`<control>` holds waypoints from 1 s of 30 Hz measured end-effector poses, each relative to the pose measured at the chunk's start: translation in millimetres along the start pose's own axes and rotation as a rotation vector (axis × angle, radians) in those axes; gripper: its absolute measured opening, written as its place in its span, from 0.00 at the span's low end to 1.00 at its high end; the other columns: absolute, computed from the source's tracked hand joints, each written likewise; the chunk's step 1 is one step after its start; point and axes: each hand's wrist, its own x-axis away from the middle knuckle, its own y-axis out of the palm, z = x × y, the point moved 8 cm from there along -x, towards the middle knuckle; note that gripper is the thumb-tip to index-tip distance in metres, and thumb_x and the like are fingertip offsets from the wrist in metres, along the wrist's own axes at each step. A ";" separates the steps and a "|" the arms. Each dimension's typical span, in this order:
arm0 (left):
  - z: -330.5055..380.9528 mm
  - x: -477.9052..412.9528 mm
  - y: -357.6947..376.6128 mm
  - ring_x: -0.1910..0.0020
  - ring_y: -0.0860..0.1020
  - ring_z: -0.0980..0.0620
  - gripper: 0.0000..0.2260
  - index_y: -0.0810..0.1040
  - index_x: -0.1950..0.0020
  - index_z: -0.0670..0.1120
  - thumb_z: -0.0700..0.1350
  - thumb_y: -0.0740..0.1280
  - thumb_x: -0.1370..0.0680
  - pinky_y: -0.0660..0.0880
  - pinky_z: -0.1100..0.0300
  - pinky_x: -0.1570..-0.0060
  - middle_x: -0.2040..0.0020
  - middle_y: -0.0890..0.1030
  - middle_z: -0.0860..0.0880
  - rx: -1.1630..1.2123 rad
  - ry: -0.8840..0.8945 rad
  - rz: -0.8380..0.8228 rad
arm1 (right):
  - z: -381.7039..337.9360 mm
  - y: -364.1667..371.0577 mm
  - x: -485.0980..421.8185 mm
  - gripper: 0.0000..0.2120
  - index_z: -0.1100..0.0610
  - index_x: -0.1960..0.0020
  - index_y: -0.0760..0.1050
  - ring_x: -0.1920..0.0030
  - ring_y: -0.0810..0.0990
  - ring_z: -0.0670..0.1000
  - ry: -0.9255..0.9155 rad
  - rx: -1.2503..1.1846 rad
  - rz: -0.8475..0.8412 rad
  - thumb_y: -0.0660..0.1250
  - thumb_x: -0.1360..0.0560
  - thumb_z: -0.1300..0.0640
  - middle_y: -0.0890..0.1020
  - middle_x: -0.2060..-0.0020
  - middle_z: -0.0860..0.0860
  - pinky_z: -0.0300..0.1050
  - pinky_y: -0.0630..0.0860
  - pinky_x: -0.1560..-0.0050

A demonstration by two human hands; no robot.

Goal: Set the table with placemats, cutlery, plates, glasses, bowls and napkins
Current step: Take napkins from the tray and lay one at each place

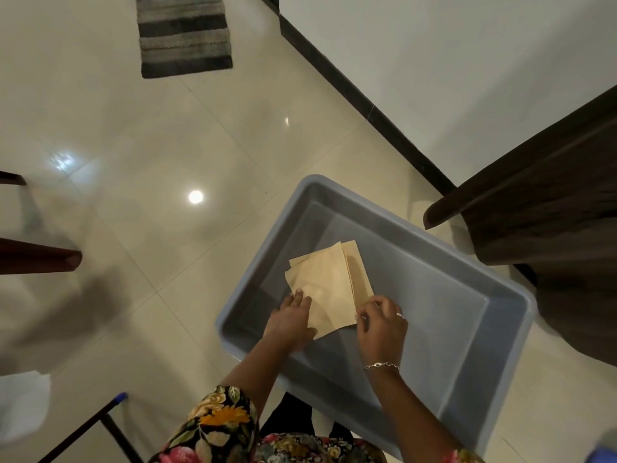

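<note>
A grey plastic tub (467, 272) stands on the tiled floor in front of me. On its bottom lies a small stack of tan paper napkins (329, 282), slightly fanned. My left hand (292, 320) lies flat on the stack's near left corner with its fingers straight. My right hand (380, 324), with a ring and a bracelet, pinches the stack's near right edge with curled fingers. Nothing else shows inside the tub.
A dark wooden chair (541, 208) stands close to the tub's right side. A dark skirting (367, 105) runs along the white wall. A striped grey mat (183, 35) lies far off. Dark wooden furniture parts (40, 259) jut in at the left. A dark leg (100, 426) is near left.
</note>
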 end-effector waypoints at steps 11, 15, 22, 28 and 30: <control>-13.2 19.6 -13.7 0.29 0.65 0.47 0.24 0.60 0.27 0.48 0.50 0.62 0.21 0.65 0.51 0.32 0.26 0.64 0.48 0.395 -0.103 0.281 | 7.0 3.2 -4.6 0.10 0.56 0.65 0.72 0.55 0.76 0.49 0.240 -0.686 -0.264 0.68 0.29 0.67 0.79 0.57 0.49 0.31 0.70 0.62; -20.3 40.7 -18.9 0.40 0.75 0.47 0.22 0.64 0.29 0.47 0.48 0.64 0.22 0.73 0.54 0.42 0.34 0.74 0.46 0.619 -0.174 0.335 | -5.1 -14.1 -11.0 0.09 0.55 0.66 0.70 0.61 0.72 0.51 0.363 -0.988 -0.373 0.67 0.31 0.64 0.74 0.67 0.50 0.42 0.69 0.60; -14.5 96.1 -26.7 0.39 0.73 0.45 0.24 0.69 0.34 0.42 0.56 0.64 0.23 0.70 0.51 0.40 0.37 0.74 0.43 1.069 -0.195 0.358 | -37.2 -97.5 0.1 0.03 0.59 0.64 0.68 0.69 0.68 0.48 0.304 -1.336 -0.461 0.62 0.37 0.61 0.71 0.73 0.49 0.35 0.70 0.73; 23.3 163.9 -26.7 0.32 0.67 0.45 0.17 0.69 0.38 0.44 0.53 0.63 0.22 0.67 0.48 0.38 0.35 0.71 0.45 1.704 0.016 0.201 | -59.7 -176.4 33.9 0.11 0.59 0.63 0.67 0.78 0.74 0.41 0.227 -1.553 -0.557 0.54 0.24 0.69 0.74 0.78 0.48 0.32 0.72 0.76; 33.1 184.5 -29.8 0.29 0.64 0.43 0.19 0.66 0.32 0.43 0.49 0.62 0.21 0.65 0.46 0.34 0.31 0.68 0.42 1.876 0.107 0.187 | -69.1 -196.9 48.0 0.04 0.58 0.61 0.69 0.71 0.78 0.44 0.196 -1.615 -0.618 0.60 0.28 0.64 0.76 0.72 0.51 0.35 0.75 0.73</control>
